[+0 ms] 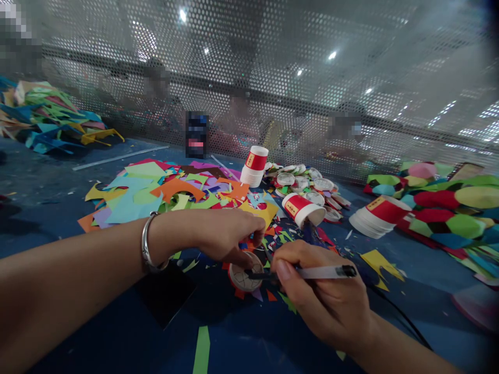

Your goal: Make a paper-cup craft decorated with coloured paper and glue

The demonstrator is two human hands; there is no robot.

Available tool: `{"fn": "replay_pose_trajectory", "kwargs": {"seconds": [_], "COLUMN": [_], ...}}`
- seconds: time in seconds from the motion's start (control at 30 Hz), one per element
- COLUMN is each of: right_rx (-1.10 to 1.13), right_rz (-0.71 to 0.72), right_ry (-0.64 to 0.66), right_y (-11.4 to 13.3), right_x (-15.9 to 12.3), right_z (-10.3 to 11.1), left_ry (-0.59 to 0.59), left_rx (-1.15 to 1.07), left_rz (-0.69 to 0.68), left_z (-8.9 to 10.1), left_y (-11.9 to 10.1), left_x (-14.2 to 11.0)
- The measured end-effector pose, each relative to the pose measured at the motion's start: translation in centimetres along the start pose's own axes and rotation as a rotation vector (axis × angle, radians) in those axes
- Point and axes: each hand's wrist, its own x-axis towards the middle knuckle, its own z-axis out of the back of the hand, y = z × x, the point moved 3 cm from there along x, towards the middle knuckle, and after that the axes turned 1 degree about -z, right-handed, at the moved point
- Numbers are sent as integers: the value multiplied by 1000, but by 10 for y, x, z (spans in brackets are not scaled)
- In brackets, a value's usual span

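Observation:
A round white paper disc (pixel 246 276) with a red edge and dark drawn lines lies on the blue table in front of me. My left hand (pixel 230 234), a silver bracelet at its wrist, reaches over from the left. Its lower fingertips rest on the disc and hold it down, partly covering it. From the right, my right hand (pixel 322 296) grips a pen (pixel 322 271) with a clear barrel and black end, its tip touching the disc. Small colored paper scraps (pixel 280 234) surround the disc.
Cut colored paper (pixel 134 189) is heaped behind my left hand. Beyond are a cup stack (pixel 254 169), a tipped paper cup (pixel 302 208), another cup stack (pixel 378 215) and piled discs (pixel 307 182). Folded colored shapes (pixel 444 202) lie right. A perforated screen (pixel 234 67) stands behind.

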Motion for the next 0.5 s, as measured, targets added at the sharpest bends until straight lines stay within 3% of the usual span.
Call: {"fn": "replay_pose_trajectory", "kwargs": {"seconds": [0.5], "right_rx": [-48], "right_rz": [13], "right_ry": [-30], "right_y": [2], "right_x": [-1], "right_z": [8], "left_ry": [10], "left_rx": [6], "left_rz": [25], "left_z": [-1], "left_y": [-14], "left_x": [-10]}}
